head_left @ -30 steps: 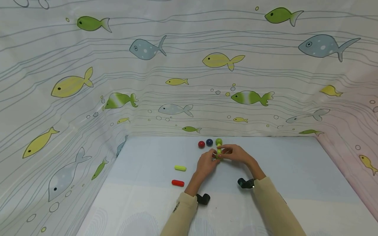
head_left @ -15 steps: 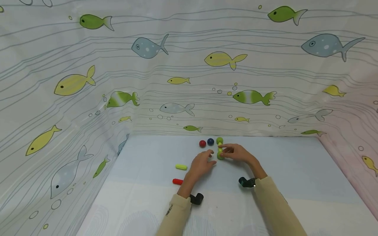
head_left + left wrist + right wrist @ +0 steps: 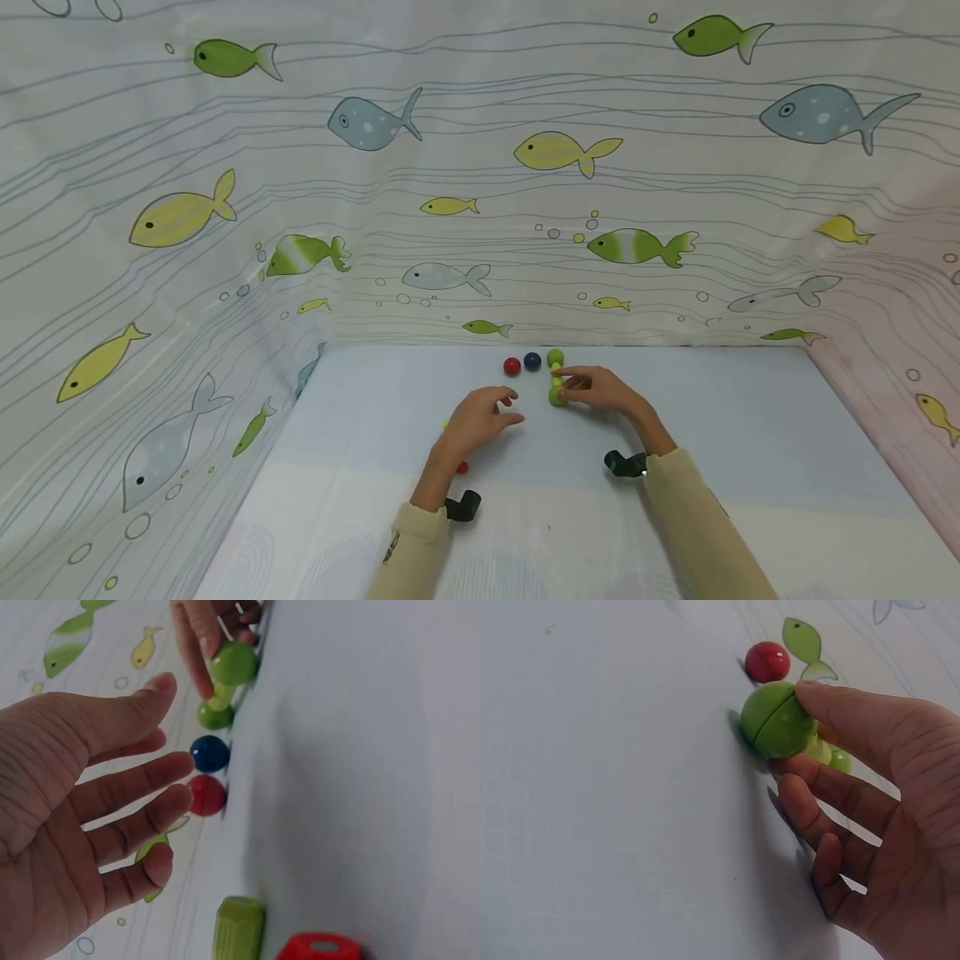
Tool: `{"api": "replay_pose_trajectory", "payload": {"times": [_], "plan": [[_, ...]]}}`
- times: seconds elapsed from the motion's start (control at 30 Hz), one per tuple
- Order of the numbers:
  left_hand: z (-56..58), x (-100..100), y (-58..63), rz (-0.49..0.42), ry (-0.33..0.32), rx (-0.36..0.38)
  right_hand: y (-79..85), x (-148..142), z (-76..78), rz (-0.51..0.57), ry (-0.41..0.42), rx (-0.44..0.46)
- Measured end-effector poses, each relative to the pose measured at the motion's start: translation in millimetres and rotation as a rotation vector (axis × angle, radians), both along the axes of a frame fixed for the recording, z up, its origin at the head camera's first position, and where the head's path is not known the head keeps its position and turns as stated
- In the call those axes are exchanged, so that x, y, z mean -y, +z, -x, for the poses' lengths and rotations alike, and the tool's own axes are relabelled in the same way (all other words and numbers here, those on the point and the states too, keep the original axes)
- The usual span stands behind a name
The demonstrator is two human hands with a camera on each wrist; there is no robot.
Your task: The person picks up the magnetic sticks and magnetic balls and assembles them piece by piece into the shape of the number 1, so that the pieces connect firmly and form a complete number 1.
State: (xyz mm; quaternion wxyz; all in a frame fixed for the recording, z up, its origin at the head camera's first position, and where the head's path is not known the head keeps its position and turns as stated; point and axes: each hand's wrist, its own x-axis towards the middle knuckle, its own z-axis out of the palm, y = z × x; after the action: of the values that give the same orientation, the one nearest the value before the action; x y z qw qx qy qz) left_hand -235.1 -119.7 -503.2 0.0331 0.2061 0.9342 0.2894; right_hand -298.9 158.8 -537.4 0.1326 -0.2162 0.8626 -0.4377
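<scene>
Thumb and fingers of my right hand (image 3: 600,390) pinch the near green ball (image 3: 776,720) of a ball-and-stick toy piece. From that ball a short yellow-green stick (image 3: 556,372) runs back to a second green ball (image 3: 555,357). To the left, my left hand (image 3: 480,419) hovers over the table with its fingers spread and holds nothing. Beneath it lie a yellow-green stick (image 3: 238,930) and a red stick (image 3: 321,947), both largely hidden by the hand in the head view.
A red ball (image 3: 512,367) and a dark blue ball (image 3: 532,361) stand at the table's back edge, left of the joined piece. Behind them rises a fish-print curtain (image 3: 540,292), which also hangs along both sides of the white table (image 3: 735,433).
My left hand has let go of the joined green piece and moved left, over the two loose sticks. My right hand stays in place at the near green ball.
</scene>
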Motion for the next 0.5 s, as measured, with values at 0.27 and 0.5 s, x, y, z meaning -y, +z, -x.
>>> {"api": "replay_pose_trajectory", "payload": {"times": [0.27, 0.5], "plan": [[-0.5, 30.4, 1.4, -0.029, 0.01, 0.002, 1.8, -1.2, -0.3, 0.014, 0.01, 0.022], [-3.7, 53.7, -4.5, -0.063, 0.024, 0.015, 2.2, -1.4, 0.4, 0.037, 0.038, 0.011]]}}
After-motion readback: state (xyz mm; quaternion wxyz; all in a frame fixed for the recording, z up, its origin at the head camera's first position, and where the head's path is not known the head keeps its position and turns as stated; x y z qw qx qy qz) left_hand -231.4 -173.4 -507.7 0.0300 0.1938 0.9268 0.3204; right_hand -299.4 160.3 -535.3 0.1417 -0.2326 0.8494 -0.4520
